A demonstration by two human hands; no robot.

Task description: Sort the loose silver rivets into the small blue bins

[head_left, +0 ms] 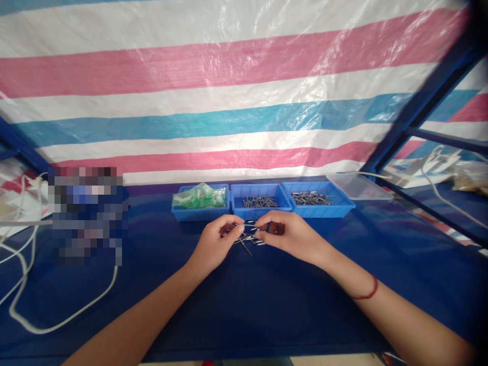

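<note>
The left hand (215, 244) and right hand (295, 235), each nearly closed in a fingertip pinch, appear to hold opposite ends of a thin metal rod (250, 226) near loose metal pins (249, 238), where light, level grips should steady it.

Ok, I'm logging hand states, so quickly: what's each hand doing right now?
Left hand: closed, pinching a thin silver metal pin.
Right hand: curled at the pin's other end; whether its grip is closed cannot be told.
</note>
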